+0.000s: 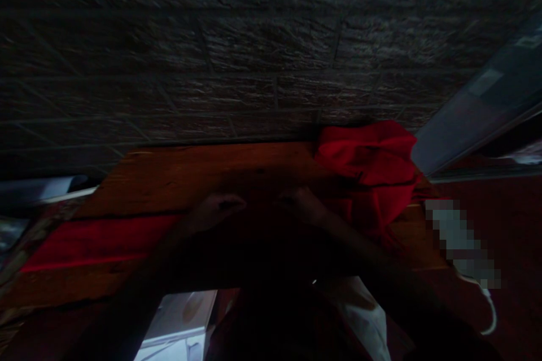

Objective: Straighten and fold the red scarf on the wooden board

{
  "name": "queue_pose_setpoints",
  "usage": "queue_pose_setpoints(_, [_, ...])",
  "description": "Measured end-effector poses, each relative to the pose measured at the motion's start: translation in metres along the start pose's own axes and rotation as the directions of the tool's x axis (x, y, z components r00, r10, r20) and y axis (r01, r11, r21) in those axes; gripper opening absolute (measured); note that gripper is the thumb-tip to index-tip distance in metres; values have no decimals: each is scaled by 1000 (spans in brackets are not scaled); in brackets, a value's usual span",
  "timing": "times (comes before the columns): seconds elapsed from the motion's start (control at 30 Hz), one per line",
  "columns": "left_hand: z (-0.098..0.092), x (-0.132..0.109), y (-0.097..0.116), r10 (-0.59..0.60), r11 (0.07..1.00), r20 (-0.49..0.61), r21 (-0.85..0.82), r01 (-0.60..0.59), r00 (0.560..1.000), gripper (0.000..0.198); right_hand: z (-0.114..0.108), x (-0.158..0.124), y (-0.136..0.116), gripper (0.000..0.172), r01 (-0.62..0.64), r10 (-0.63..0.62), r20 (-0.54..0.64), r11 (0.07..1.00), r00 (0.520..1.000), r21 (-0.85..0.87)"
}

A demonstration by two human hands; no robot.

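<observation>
A long strip of red cloth (105, 240) lies across the wooden table and runs into deep shadow beneath my arms. Over its middle stretch is my left hand (215, 208), its thumb and fingers brought together in a pinch. Facing it, a short gap away, my right hand (305, 204) is also pinched, fingertips pointing left. It is too dark to make out what either hand holds. Right of my right hand, more red cloth (368, 152) is heaped in folds, and its lower part hangs toward the near side of the table.
The wooden table (203, 166) stands against a rough block wall (271, 51). Below its near edge is a white box (182, 316), with pale fabric (364, 316) near my lap. A white cable (491, 310) and a blurred-out object lie at right, below a grey post (470, 101).
</observation>
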State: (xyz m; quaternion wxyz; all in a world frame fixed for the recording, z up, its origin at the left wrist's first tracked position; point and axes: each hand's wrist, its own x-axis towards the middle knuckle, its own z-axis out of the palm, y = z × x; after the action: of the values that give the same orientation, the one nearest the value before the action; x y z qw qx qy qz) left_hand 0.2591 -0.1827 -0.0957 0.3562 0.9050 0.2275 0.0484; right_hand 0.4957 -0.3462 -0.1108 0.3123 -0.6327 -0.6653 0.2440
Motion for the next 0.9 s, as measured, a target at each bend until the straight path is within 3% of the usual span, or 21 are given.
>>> queue_pose_setpoints(0.23, [2,-1,4,-49,999,-13,-2,48,999,33,-1,0,-2,18,-19,19,0,1000,1000,-11])
queue_pose_setpoints(0.43, [-19,-22,-4,-136,990,3,-34,136,991,31,-2,-1,-6,21,-25,25,10,1000,1000,-15])
queue_pose_setpoints(0.53, [-30,-35,-14,-122,991,2,-50,122,993,32,-1,0,-5,18,-34,34,16,999,999,-13])
queue_pose_setpoints(0.63, [-36,-45,-24,-113,993,-75,-55,109,991,34,0,0,-4,16,-51,51,16,999,999,5])
queue_pose_setpoints(0.73, [-35,-49,-32,-103,994,-140,-33,100,985,34,1,1,-3,18,-50,50,13,998,999,27])
queue_pose_setpoints(0.9, [-30,-47,-42,-46,999,-122,19,49,991,33,3,1,-2,16,-31,32,-16,999,999,20])
